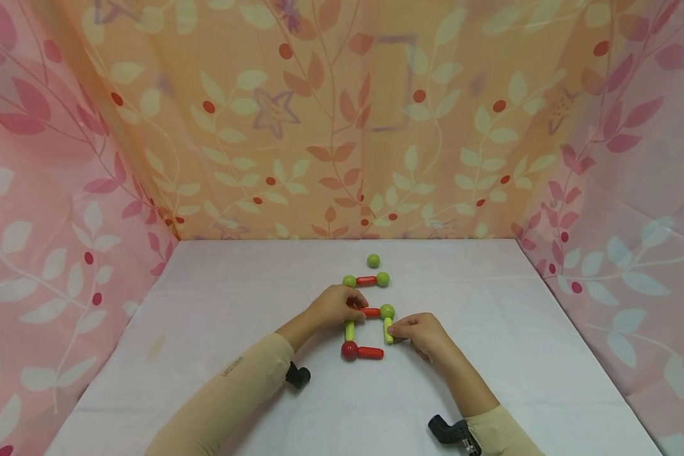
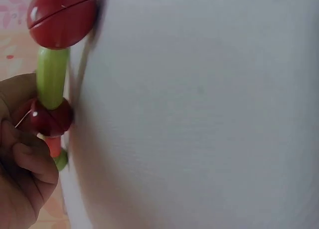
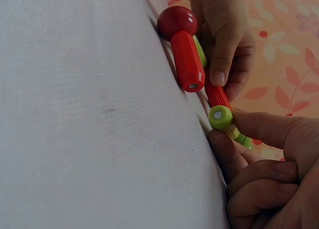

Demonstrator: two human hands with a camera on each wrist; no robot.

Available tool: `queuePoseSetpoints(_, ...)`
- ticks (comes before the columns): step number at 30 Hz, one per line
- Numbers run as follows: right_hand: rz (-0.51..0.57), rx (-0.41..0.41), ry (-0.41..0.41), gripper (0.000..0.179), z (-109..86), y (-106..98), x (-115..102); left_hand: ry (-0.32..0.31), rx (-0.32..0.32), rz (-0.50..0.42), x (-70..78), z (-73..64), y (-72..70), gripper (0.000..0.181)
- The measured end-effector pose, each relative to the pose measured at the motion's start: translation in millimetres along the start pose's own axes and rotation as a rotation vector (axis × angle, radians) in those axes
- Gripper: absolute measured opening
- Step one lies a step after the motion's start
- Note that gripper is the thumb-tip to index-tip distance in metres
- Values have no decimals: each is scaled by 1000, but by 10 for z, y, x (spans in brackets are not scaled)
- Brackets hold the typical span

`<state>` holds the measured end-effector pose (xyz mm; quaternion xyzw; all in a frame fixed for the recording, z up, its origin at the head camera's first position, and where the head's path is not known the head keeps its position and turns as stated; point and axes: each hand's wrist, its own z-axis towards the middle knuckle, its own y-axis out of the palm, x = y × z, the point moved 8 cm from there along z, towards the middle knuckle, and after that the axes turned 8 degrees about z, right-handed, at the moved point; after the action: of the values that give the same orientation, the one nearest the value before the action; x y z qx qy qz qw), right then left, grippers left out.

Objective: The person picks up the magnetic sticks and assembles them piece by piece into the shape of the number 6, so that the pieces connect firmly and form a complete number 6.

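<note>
A figure of magnetic sticks and balls lies on the table. My left hand [image 1: 333, 305] grips a dark red ball [image 2: 52, 116] at its middle left joint, mostly hidden in the head view. From there a red stick [image 1: 370, 312] runs right to a green ball [image 1: 387, 311]. My right hand [image 1: 427, 335] pinches a light green stick [image 1: 389, 330] between thumb and forefinger; its upper end meets that green ball. Below the left hand, another green stick [image 1: 350, 331] leads down to a red ball [image 1: 349, 350], with a red stick [image 1: 371, 353] pointing right from it.
Beyond the left hand, a red stick [image 1: 367, 280] joins two green balls, one at the left [image 1: 349, 281] and one at the right [image 1: 382, 279]. A loose green ball [image 1: 373, 260] lies farther back. Patterned cloth walls [image 1: 342, 126] border the white table [image 1: 234, 272].
</note>
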<state>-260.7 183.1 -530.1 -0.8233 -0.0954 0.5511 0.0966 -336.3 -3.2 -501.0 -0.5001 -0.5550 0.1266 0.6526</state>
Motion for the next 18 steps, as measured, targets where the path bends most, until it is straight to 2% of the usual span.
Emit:
queuePoseSetpoints(4,-1,-5,-5,23,1,-17,-3,-27,45,-3,21,-79,-95,25)
queuePoseSetpoints(9,-22,10,-12,23,-9,-36,-14,-8,92,-15,115,-247,-182,26)
queuePoseSetpoints(12,-23,12,-9,24,-10,-40,-3,-8,85,5,189,-359,-149,25)
queuePoseSetpoints(18,-26,3,-9,25,-5,-25,21,-46,28,-5,244,-562,49,26)
